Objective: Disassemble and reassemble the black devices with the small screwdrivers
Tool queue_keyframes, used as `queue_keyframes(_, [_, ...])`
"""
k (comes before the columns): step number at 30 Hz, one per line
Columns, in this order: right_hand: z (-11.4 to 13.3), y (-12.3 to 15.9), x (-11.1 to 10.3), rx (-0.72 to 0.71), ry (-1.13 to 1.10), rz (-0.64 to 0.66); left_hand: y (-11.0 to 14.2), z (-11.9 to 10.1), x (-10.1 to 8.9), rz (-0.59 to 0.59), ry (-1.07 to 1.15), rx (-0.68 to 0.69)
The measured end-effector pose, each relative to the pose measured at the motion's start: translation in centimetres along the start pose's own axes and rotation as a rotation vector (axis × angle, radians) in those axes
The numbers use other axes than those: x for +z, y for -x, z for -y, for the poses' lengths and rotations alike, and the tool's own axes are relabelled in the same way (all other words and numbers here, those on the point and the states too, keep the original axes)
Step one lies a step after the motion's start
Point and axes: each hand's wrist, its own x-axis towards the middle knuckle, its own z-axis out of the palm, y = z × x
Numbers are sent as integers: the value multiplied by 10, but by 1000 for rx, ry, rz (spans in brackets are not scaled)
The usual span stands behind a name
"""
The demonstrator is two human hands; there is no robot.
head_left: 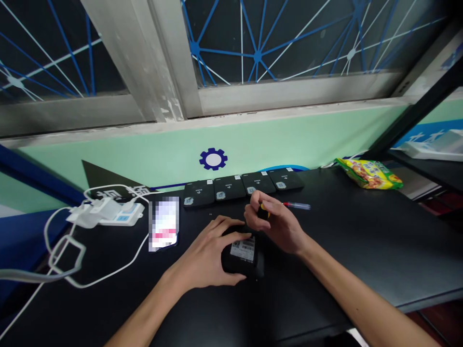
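My left hand [213,253] wraps its fingers and thumb around a small black box-shaped device [227,262] with a white printed label on its upper face. The device rests on the black tabletop. Just above and to the right of it, my right hand [275,221] is closed on a screwdriver [263,211], of which only part of a short yellow-and-black handle shows; its tip is hidden. Beyond the right hand lies a slim pen-like tool [298,206] with a clear body and a red part, partly covered by the hand.
Several flat black boxes [229,188] stand in a row along the wall. Left of them lie a phone [164,224] with a blurred screen and a white power strip [121,214] with looping cables. A green-and-yellow snack bag [372,174] sits at the back right.
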Motion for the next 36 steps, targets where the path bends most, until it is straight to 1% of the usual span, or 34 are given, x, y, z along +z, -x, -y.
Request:
queue_keyframes(5, [5, -4, -3, -58, 94, -77, -1, 2, 13, -83, -50, 15])
queue_keyframes(10, [8, -3, -8, -27, 41, -85, 0, 5, 25, -120, -77, -15])
queue_keyframes(12, [7, -2, -8, -38, 20, -75, 0, 5, 27, -126, -93, -29])
queue_keyframes(14, [7, -2, -8, -61, 21, -78, 0, 6, 28, -133, -103, -31])
queue_keyframes(19, [7, -6, -7, -88, 97, -157, 0, 5, 29, -151, -107, -33])
queue_keyframes(21, [7, -7, -7, -86, 125, -169, 0, 5, 30, -158, -106, -34])
queue_keyframes(23, [7, -6, -8, -61, 117, -164, 0, 5, 30, -158, -106, -34])
queue_keyframes(26, [8, -3, -9, -34, 34, -130, -1, 4, 30, -144, -114, -41])
queue_keyframes(29, [7, -3, -9, -58, -5, -111, -1, 5, 29, -141, -112, -45])
queue_keyframes(33, [6, -5, -8, -107, 83, -159, -1, 5, 29, -147, -93, -40])
queue_keyframes(36, [6, -6, -7, -90, 132, -184, -1, 5, 30, -140, -97, -40])
